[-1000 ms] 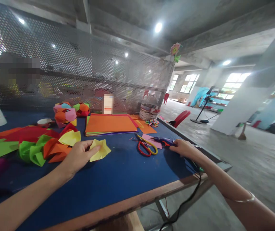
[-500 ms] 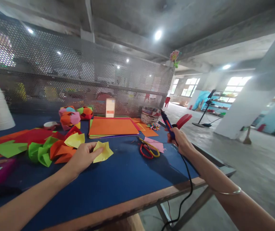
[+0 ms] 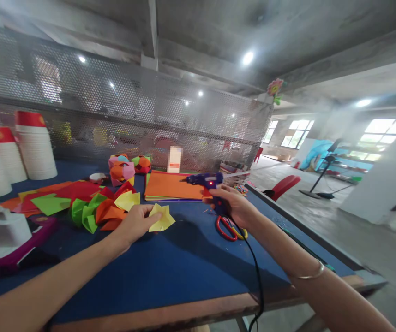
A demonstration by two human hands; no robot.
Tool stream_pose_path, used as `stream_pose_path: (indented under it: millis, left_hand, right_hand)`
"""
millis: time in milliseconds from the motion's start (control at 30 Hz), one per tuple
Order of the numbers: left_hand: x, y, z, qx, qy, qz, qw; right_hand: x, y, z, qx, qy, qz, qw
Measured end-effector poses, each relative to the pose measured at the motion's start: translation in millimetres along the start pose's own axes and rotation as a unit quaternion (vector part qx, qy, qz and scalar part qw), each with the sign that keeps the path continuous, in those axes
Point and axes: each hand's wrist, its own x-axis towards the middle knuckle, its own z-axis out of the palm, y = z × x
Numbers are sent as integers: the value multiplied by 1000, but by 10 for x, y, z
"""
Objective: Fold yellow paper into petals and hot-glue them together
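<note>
Between the thumb and fingers of my left hand [image 3: 136, 224] is a creased yellow paper piece [image 3: 162, 218], held above the blue tabletop [image 3: 142, 276]. My right hand [image 3: 237, 206] grips a blue hot glue gun [image 3: 203, 180] with a red light lit. Its nozzle points left over the orange sheets, and a clear glue stick [image 3: 236, 174] sticks out of its back. Scissors with red and yellow handles [image 3: 227, 229] lie below the gun, partly hidden by my right hand. Left of my left hand sit folded green paper [image 3: 87, 213], folded orange paper [image 3: 109, 213] and another yellow piece [image 3: 128, 200].
A stack of orange sheets [image 3: 165, 185] and a woven basket [image 3: 231, 169] stand toward the back. Paper cup stacks [image 3: 38, 152] and a white charger [image 3: 6, 229] on a purple power strip [image 3: 44, 230] are at left. The gun's black cord [image 3: 258, 267] hangs over the table edge.
The glue gun in my right hand has swung from upright to level and come left, nearer the yellow paper. The view has turned left, showing more paper cups and the charger.
</note>
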Motion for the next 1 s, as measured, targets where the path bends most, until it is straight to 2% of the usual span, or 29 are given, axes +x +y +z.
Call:
stream_pose_path:
  millis: [67,167,367,600,833,1000]
  left_hand:
    - [11,2,-12,4,3,-8,1000]
    - [28,-2,-39,16,11,-13,1000]
    - [55,-21,-76,32,19,-21,999]
    - [70,-16,-91,40,13,-27,999]
    - [39,-8,-68,50,-18,-9,999]
    - [56,-42,-77,61,-21,4,998]
  right_hand:
    - [26,74,118,-27,-56,-7,998]
    - [22,216,220,-73,-100,-33,992]
    - [-65,419,162,-130,-80,15,988]
    - [-109,566,134,-263,-89,-92,956]
    - [-138,615,166,-300,-89,-198,929]
    - [-153,622,162,-312,-123,-214,917]
